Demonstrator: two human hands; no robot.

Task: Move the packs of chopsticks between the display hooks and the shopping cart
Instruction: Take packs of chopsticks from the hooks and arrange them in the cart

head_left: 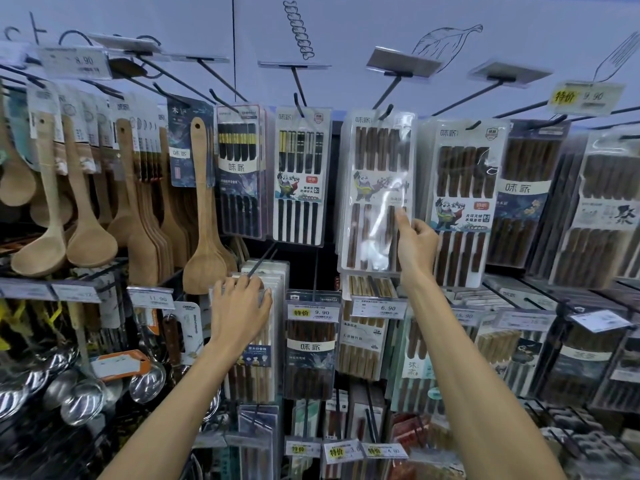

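Pack of brown chopsticks [375, 188]: clear sleeve, panda label, hangs in the top row with its top edge at a black display hook [385, 112]; cannot tell whether the hole is threaded on. My right hand [415, 244] pinches its lower right edge, thumb on the front, fingers curled behind. My left hand [239, 306] rests flat, fingers loose, on the tops of the pale chopstick packs [268, 344] one row down. Black chopstick pack [299, 178] hangs just left; wooden spatula [204, 209] further left.
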